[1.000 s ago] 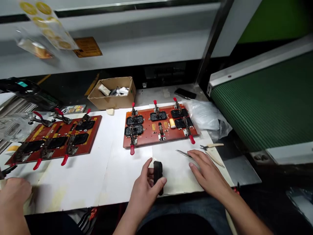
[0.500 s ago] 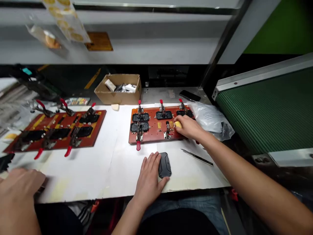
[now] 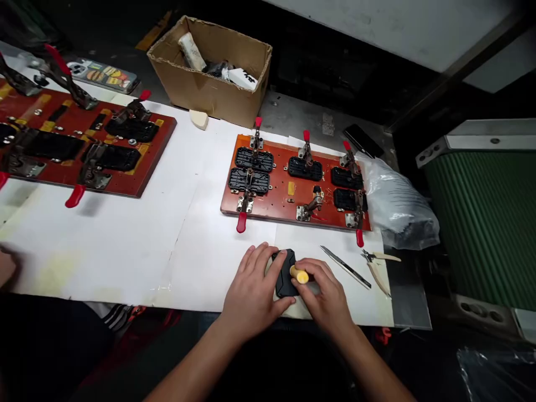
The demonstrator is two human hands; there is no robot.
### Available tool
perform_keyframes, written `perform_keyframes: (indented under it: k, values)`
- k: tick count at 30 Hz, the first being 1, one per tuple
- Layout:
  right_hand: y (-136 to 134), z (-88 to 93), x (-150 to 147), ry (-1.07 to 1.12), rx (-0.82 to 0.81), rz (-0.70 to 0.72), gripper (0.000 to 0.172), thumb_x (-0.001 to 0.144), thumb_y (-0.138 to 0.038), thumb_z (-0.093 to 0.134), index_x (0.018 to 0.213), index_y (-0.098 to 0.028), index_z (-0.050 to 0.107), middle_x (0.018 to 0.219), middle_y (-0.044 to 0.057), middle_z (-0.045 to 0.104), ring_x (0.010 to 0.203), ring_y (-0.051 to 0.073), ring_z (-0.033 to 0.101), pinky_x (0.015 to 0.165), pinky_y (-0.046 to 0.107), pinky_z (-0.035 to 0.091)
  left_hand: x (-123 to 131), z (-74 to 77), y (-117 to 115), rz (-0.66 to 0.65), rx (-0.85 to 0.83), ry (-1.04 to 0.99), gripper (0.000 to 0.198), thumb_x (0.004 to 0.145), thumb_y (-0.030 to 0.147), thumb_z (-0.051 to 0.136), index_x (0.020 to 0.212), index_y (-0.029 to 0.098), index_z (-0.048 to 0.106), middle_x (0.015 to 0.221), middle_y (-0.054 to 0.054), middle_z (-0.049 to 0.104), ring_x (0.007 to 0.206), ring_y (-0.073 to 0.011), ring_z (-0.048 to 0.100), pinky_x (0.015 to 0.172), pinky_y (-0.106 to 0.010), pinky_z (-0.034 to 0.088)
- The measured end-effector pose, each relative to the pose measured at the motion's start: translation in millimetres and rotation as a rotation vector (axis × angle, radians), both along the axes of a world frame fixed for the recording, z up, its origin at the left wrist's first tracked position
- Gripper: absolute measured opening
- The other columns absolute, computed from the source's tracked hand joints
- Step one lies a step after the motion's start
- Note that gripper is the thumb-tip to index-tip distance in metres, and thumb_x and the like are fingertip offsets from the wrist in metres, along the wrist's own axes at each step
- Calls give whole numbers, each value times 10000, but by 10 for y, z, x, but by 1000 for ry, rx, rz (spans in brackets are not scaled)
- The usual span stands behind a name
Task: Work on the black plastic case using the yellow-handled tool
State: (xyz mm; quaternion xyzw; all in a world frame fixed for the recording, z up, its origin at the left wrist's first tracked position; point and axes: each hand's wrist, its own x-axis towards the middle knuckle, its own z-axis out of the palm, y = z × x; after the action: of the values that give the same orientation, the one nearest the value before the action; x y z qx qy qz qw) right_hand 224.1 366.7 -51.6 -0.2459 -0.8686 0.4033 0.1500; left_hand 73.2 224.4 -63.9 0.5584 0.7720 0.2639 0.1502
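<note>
A black rectangular plastic cover (image 3: 283, 286) lies on the white work surface in front of me. My left hand (image 3: 256, 285) steadies it from the left, the index finger at its far edge and the thumb at its near edge. Pinched in my right hand (image 3: 324, 293) is a short yellow cylinder (image 3: 300, 276), held over the cover's right half; its lower end is hidden, so contact is unclear. Behind them is a red-brown fixture board (image 3: 280, 206) with black plastic parts under red-handled toggle clamps. One clamp (image 3: 310, 209) at its near middle has no black cover under it.
A craft knife (image 3: 345, 267) and cream-handled nippers (image 3: 380, 265) lie to the right. A second fixture board (image 3: 154, 148) is at left, with another person's hand (image 3: 6, 267) at the edge. Behind stand a cardboard box (image 3: 209, 97) and a plastic bag (image 3: 400, 204); a green conveyor (image 3: 489, 223) flanks the right.
My right hand has come back from the fixture board to the black cover, bringing the yellow cylinder. My left hand stays at the cover. The view has turned and moved closer.
</note>
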Motion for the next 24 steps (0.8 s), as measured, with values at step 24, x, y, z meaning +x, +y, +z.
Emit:
perform_keyframes:
  k: [24]
  values:
    - [230, 11, -314, -113, 132, -47, 165, 1010, -325, 683, 984, -242, 542, 914, 25, 581, 818, 209, 562, 731, 360, 480, -33, -120, 21, -7, 34, 33, 830, 923, 566, 715, 1567, 123, 435, 1567, -169, 525, 1560, -371, 354, 1348, -560, 195]
